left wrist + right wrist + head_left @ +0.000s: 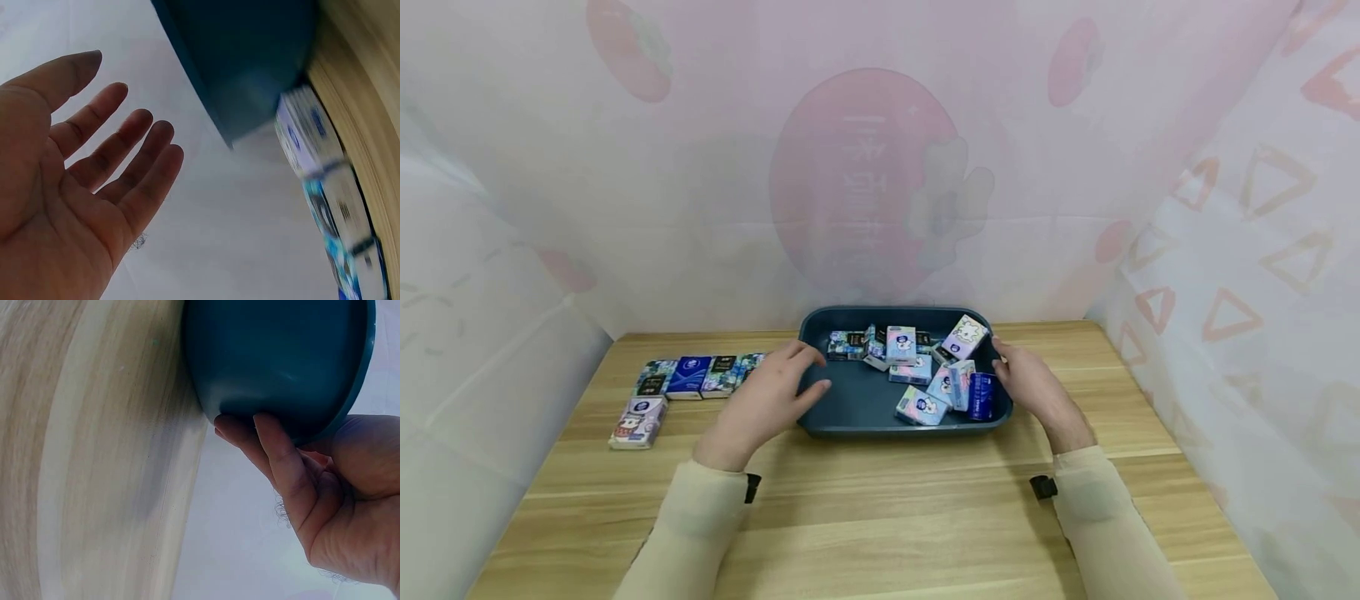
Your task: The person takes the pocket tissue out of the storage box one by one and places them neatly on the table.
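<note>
A dark teal tray (865, 431) sits toward the back of the table, with several pocket tissue packs (922, 406) lying loose in its right and rear parts. My right hand (1033, 383) holds the tray's right end; in the right wrist view the fingers (278, 447) press the outside wall while the thumb goes up at the rim. At the tray's left end is my left hand (763, 404), its fingers spread and slightly bent. The left wrist view shows that palm (75, 219) bare, apart from the tray wall (244, 69).
Left of the tray, a row of tissue packs stands side by side, among them a blue pack (688, 377). A pink-and-white pack (638, 422) lies in front of the row's left end. Printed cloth (715, 208) hangs behind the wooden table (895, 517).
</note>
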Demonstrator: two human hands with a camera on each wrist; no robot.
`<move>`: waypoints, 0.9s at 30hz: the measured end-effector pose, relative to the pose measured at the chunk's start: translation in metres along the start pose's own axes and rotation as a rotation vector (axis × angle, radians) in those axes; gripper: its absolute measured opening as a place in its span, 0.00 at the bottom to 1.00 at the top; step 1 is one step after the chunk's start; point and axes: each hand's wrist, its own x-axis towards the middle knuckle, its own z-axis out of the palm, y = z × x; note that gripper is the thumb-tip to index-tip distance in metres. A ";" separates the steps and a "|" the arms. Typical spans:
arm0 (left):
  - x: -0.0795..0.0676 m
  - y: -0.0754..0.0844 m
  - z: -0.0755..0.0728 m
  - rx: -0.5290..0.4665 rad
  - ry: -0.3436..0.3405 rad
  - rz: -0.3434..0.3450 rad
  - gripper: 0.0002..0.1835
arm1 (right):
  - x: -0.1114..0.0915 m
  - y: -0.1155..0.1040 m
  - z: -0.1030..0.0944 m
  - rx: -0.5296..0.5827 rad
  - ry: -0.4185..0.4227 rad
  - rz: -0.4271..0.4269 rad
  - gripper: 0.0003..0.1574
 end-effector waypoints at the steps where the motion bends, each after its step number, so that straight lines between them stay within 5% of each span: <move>1: 0.002 0.004 0.003 0.004 -0.005 0.013 0.17 | -0.001 0.000 0.000 0.001 0.001 -0.001 0.35; 9: 0.019 0.037 0.024 0.029 -0.076 0.096 0.18 | 0.002 0.009 0.000 0.044 -0.016 -0.014 0.36; 10: 0.021 0.041 0.027 0.028 -0.087 0.107 0.18 | 0.010 0.028 0.008 0.069 -0.003 -0.054 0.37; 13: 0.028 0.051 0.037 0.014 -0.132 0.121 0.18 | 0.013 0.032 0.010 0.065 -0.009 -0.059 0.37; 18: 0.041 0.064 0.051 -0.027 -0.204 0.145 0.18 | 0.002 0.007 0.000 0.039 -0.019 -0.011 0.36; 27: 0.069 0.072 0.074 -0.087 -0.327 0.237 0.21 | -0.001 -0.001 -0.002 0.009 -0.003 -0.002 0.36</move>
